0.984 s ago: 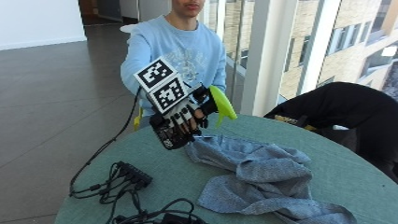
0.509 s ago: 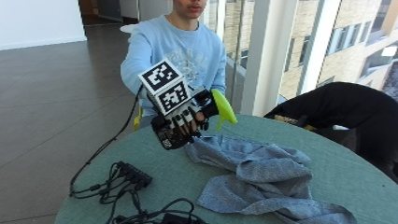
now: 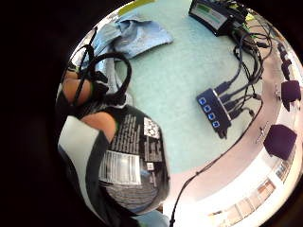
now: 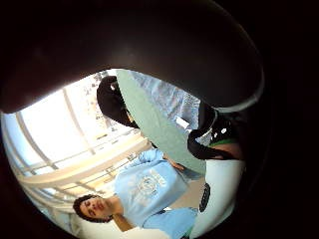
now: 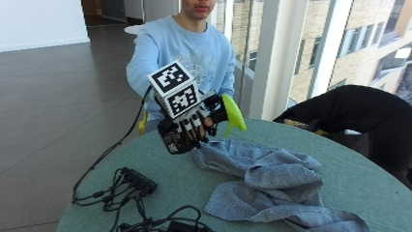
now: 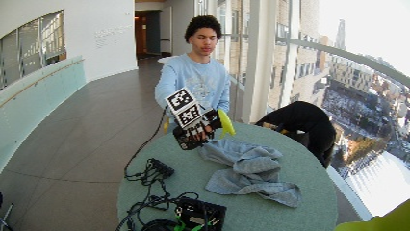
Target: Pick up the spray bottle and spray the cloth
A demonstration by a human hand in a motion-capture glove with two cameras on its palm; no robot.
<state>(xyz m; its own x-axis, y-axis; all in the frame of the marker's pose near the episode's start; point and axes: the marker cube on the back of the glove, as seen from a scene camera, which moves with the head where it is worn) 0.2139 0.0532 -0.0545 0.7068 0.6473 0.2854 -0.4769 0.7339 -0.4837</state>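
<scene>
My gloved right hand (image 5: pixel 190 126) grips a black spray bottle (image 5: pixel 172 143) and holds it up, tilted, over the near-left part of the round green table (image 5: pixel 334 169). The bottle's yellow-green spray head (image 5: pixel 231 115) points toward the cloth. The crumpled grey-blue cloth (image 5: pixel 270 186) lies on the table just below and to the right of the hand. In the wide outside view the hand (image 6: pixel 195 127) and cloth (image 6: pixel 247 168) stand the same way. The labelled bottle body (image 3: pixel 135 161) fills the little finger side view, with the cloth (image 3: pixel 137 30) beyond it.
A black USB hub with cables (image 5: pixel 135 181) lies on the table's left front, and it also shows as the hub (image 3: pixel 214 112). A black box (image 6: pixel 200 211) sits at the near edge. A dark bundle (image 5: pixel 351 108) is beyond the table's far right edge.
The hand with the bottle has dipped slightly and edged toward the cloth. The cloth has not moved.
</scene>
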